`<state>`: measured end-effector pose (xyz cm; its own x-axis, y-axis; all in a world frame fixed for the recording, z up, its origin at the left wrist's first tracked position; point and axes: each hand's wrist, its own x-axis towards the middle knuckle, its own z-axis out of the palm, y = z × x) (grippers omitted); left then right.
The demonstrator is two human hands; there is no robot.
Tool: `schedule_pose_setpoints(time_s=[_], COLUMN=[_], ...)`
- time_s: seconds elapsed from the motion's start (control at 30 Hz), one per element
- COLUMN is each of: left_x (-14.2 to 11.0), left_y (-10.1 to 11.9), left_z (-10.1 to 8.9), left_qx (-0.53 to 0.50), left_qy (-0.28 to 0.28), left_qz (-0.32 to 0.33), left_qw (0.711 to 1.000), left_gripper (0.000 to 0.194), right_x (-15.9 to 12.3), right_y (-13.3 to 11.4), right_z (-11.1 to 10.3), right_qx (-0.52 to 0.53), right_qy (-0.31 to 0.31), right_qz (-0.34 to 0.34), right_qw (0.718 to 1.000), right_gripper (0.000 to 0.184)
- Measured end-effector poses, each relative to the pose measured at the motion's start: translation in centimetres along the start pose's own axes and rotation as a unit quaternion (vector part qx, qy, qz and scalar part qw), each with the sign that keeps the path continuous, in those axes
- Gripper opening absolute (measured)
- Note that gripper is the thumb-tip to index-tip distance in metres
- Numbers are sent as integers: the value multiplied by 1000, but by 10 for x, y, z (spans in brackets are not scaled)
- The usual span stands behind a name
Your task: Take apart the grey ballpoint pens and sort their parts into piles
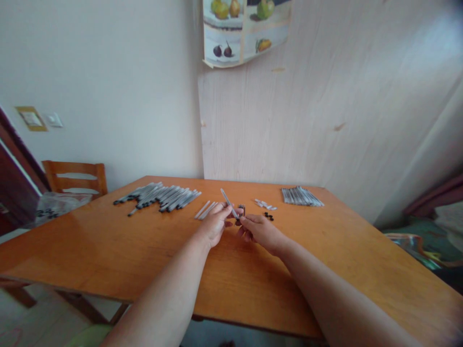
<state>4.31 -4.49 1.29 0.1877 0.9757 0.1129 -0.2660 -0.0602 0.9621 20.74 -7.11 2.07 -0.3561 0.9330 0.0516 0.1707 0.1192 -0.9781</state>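
A person's two bare hands met over the middle of a wooden tabletop [152,260]. The left hand [217,221] was mostly closed, thumb and fingers pinching a slim, pale pen [227,198] that slanted up toward the far left. The right hand [258,229] was at the pen's dark lower end, thumb and fingers drawn close together; whether it gripped anything was too small to tell. A small dark object [241,209], its shape unclear, was just beyond the hands.

Just left of the left hand lay a few pale sticks [203,210], and farther left a broad pile of dark-ended pens [166,196]. Beyond the right hand were small white pieces [264,204], with small black pieces [268,216] nearer. At the far right lay a neat row of pens [302,196]. Fruit pictures [246,29] hung on the far wall
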Motion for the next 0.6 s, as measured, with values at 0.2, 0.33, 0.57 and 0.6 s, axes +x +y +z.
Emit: schedule_pose_setpoints(time_s=[0.2, 0.33, 0.57, 0.6], left_x=[1, 0, -2, -2], left_y=[-3, -3, 2, 2], left_z=[-1, -1, 4, 5], left_qx=[6, 1, -25, -31], left_qy=[-18, -19, -5, -3], left_qz=[5, 5, 5, 5], left_qw=[1000, 1000, 1000, 999], left_gripper=[24, 24, 25, 25], right_x=[4, 4, 5, 5], right_y=[7, 5, 2, 3], right_z=[0, 0, 2, 2], right_qx=[0, -3, -1, -6], right_qy=[1, 23, 57, 62], right_qz=[-5, -3, 0, -5], right_qw=[1000, 1000, 998, 998], right_gripper=[31, 27, 19, 19])
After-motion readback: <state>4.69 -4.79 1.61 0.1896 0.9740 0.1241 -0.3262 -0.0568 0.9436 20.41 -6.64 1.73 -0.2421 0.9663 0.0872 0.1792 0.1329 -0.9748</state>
